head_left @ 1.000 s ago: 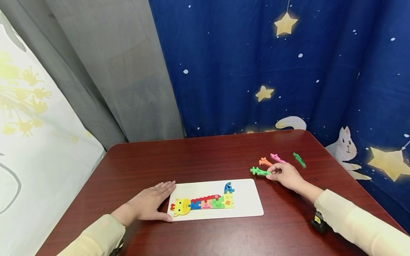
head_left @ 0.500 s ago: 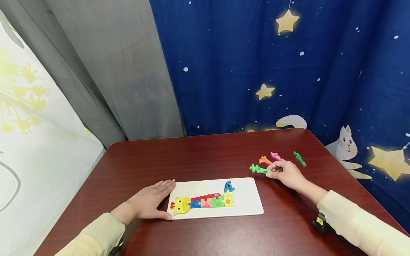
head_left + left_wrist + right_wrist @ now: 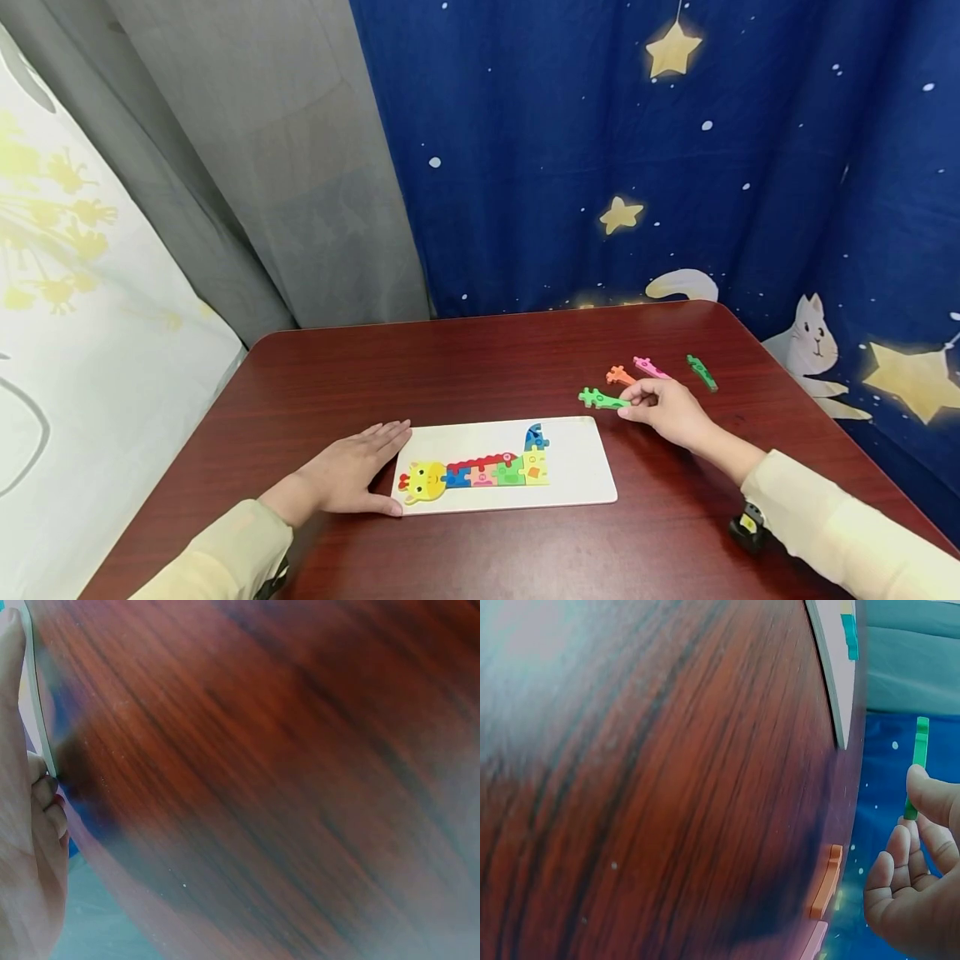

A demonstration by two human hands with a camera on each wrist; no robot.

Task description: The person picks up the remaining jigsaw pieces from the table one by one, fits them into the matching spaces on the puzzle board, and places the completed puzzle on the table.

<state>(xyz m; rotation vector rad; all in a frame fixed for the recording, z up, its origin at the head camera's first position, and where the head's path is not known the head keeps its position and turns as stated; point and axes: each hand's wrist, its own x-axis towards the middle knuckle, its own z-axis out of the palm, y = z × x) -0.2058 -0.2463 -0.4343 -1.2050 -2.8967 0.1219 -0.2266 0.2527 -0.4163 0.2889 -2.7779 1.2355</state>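
Note:
My right hand (image 3: pixel 670 412) pinches one end of a light green puzzle piece (image 3: pixel 597 399) between thumb and fingers. In the right wrist view the green piece (image 3: pixel 921 742) is seen edge-on, raised off the table. My left hand (image 3: pixel 351 473) lies with fingers extended against the left end of a white puzzle board (image 3: pixel 581 467), thumb at its near corner. On the board a giraffe puzzle (image 3: pixel 487 474) shows a yellow head, a row of coloured pieces and a blue piece (image 3: pixel 535 437) standing up at the right.
Beyond my right hand lie an orange piece (image 3: pixel 619 376) and a pink piece (image 3: pixel 648 367). A dark green piece (image 3: pixel 702 372) sits farther right. All rest on the dark red wooden table (image 3: pixel 480 367), with curtains (image 3: pixel 525 167) behind its far edge.
My right hand has lifted the light green piece slightly and moved a little left with it. The left hand and the board have stayed in place.

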